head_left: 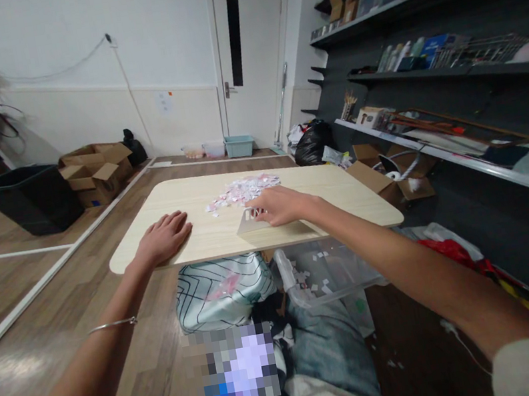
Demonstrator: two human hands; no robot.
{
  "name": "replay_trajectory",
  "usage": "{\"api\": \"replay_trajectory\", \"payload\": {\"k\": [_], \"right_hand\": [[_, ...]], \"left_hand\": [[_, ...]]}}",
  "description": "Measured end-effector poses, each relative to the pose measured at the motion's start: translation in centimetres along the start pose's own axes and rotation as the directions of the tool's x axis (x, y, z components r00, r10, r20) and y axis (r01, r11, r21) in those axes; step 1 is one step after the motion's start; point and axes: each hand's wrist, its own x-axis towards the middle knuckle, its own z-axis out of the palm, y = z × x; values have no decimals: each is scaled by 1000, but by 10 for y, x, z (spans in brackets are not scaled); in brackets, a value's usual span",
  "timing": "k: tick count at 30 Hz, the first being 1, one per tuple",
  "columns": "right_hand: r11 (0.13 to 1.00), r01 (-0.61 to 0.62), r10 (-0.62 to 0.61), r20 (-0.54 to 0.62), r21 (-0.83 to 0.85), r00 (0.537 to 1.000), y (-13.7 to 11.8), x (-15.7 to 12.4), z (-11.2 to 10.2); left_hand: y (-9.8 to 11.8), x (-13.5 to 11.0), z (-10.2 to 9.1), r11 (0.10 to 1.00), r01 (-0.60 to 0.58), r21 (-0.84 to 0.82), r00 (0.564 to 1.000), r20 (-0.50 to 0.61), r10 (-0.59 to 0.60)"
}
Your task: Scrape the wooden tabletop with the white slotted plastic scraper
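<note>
My left hand (pixel 165 236) lies flat on the left part of a pale wooden tabletop (pixel 346 201), its fingers stretched out and nothing in it. Closed around the top edge of a flat beige scraper-like plate (pixel 247 223) is my right hand (pixel 279 206). The plate has cut-out slots near its top, and its lower edge meets the tabletop. Just beyond it spreads a heap of small white and pinkish paper pieces (pixel 247 189). Part of the plate is hidden behind my fingers.
Below the table's near edge sits a clear plastic bin (pixel 285 275) with scattered paper bits, beside a patterned fabric stool (pixel 224 289). Dark shelves (pixel 450 69) line the right wall. A black bin (pixel 29 200) and cardboard boxes (pixel 96 175) stand on the left floor.
</note>
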Motion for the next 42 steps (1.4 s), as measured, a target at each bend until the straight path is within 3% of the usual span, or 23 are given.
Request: {"api": "replay_trajectory", "payload": {"k": [13,19,25,29,37,42], "right_hand": [[981,162,-159,-34,108,987,-33,45,-4],[977,131,-128,-27,169,991,-23,57,-10],[995,-55,57,-15,84,998,2,50,-9],[995,-42,38,46,93,998,0,40,-7],[993,30,-33,22,112,999,-28,46,-13],[994,34,-37,27,103,999,-32,43,-16]], "left_hand": [[-5,4,6,999,-4,-45,1000,-26,3],[-8,3,8,998,-31,-52,999,-44,29],[-4,1,6,996,-21,-82,998,-67,16],[-2,1,3,996,-5,-91,999,-48,0],[0,0,-2,996,12,-92,1000,-22,-14],[0,0,-3,996,7,-93,1000,-9,-7]]}}
